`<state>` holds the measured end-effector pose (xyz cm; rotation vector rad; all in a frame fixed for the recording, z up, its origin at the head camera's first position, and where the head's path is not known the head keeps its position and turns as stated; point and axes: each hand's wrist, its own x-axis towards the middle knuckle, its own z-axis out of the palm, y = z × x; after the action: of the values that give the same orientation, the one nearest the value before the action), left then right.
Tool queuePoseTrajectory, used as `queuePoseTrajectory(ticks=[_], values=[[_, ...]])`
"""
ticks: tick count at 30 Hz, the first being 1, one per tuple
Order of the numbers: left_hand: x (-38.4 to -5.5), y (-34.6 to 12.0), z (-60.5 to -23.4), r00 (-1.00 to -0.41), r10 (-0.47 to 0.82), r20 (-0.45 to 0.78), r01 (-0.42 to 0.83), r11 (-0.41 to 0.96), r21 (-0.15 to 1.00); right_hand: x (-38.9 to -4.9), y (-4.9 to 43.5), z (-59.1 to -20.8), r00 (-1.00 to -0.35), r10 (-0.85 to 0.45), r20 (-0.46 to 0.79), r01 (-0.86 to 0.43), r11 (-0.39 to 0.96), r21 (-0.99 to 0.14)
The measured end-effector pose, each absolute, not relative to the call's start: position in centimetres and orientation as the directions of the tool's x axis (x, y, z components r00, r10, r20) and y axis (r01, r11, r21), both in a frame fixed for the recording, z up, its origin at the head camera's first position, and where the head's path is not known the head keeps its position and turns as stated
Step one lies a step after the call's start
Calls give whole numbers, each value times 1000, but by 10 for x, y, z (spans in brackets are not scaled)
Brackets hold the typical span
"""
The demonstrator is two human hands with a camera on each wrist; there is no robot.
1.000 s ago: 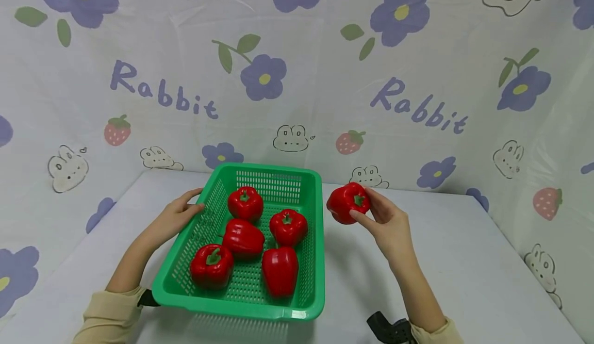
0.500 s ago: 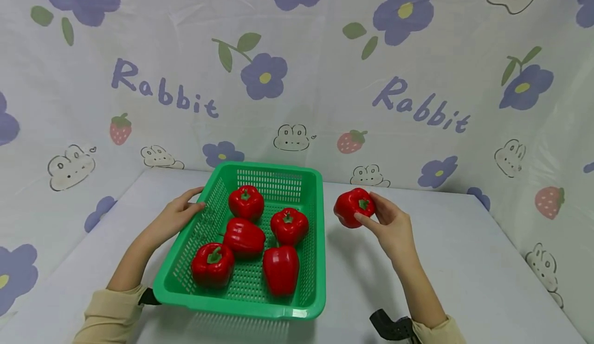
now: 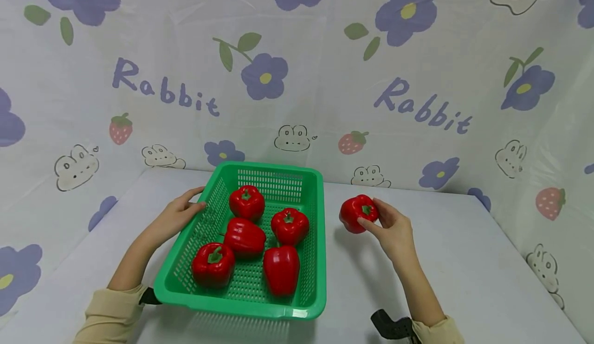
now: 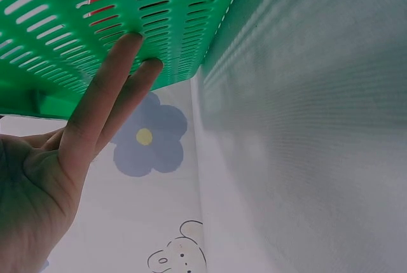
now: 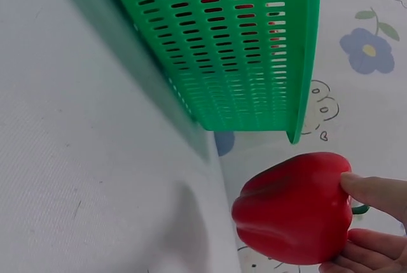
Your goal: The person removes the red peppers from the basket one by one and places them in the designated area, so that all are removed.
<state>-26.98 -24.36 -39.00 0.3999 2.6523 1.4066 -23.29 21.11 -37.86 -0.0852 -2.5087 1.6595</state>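
My right hand (image 3: 394, 233) pinches a red bell pepper (image 3: 356, 214) between thumb and fingers, off the table to the right of the green basket (image 3: 246, 310). In the right wrist view this bell pepper (image 5: 296, 209) lies on its side in the air, its green stem towards the palm. My left hand (image 3: 174, 219) touches the basket's left side. Seen in the left wrist view, its straight fingers (image 4: 108, 95) rest against the slotted wall. Several more red bell peppers lie in the basket, one of them a tipped-over bell pepper (image 3: 244, 238) in the middle.
A white table (image 3: 445, 261) bears the basket and extends to both sides. Behind it hangs a white cloth (image 3: 315, 96) printed with flowers, rabbits and strawberries. A black wrist device (image 3: 392, 326) is at the right sleeve.
My right hand has carried its bell pepper rightwards and down, away from the basket's right rim and nearer the table. The left hand and the peppers in the basket stay put.
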Motion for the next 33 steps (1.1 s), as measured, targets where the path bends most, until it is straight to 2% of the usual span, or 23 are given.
queuePoseTrajectory(ticks=[33], values=[[-268,-242,-388,-962,270,34,183,549,816,-239,216,-398,-991,119,59,2,455,-890]])
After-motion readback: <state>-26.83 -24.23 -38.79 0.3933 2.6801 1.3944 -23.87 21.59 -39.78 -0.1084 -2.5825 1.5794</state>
